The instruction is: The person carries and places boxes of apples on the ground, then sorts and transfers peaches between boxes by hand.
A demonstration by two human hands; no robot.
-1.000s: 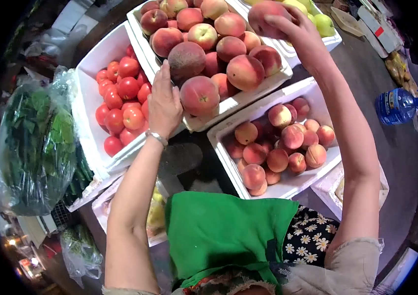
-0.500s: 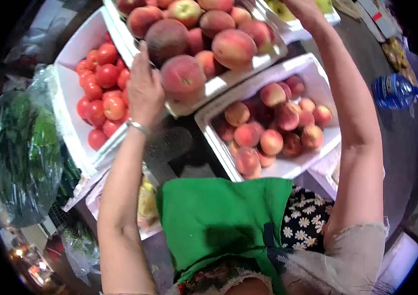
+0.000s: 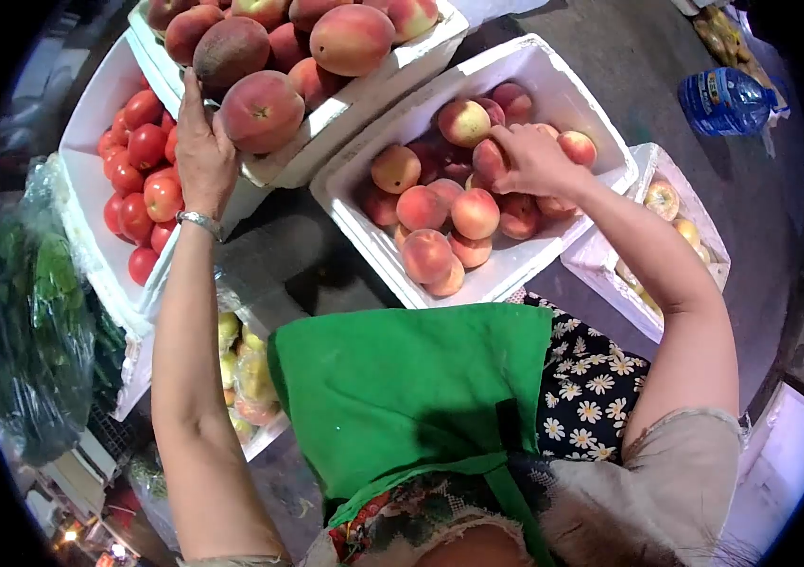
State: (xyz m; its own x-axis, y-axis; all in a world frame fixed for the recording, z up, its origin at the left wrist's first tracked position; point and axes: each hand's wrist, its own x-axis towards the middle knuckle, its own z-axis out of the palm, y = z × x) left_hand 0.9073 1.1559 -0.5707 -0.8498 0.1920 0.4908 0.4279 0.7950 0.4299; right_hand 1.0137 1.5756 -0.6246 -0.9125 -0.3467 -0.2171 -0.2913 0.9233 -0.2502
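Observation:
My right hand (image 3: 536,163) reaches into a white foam box (image 3: 364,248) of smaller peaches, its fingers closed round one peach (image 3: 488,163). Other peaches (image 3: 475,214) lie loosely piled around it. My left hand (image 3: 205,163), a bracelet at its wrist, rests at the near left corner of another white foam box (image 3: 354,102), heaped with larger peaches. Its index finger is stretched along the edge and the thumb is beside a big peach (image 3: 263,111). Some of its fingers are hidden, and I see no fruit in it.
A foam box (image 3: 90,203) of tomatoes (image 3: 145,148) stands at the left, beside bagged green vegetables (image 3: 43,302). Yellowish fruit fills a low box (image 3: 600,260) at the right and a bag (image 3: 252,373) by the green apron (image 3: 402,387). A blue plastic bottle (image 3: 725,101) lies farther right.
My right hand has come down from the yellow fruit at the top into the box of smaller peaches and closed on one. My left hand stays by the larger peaches; the view has shifted.

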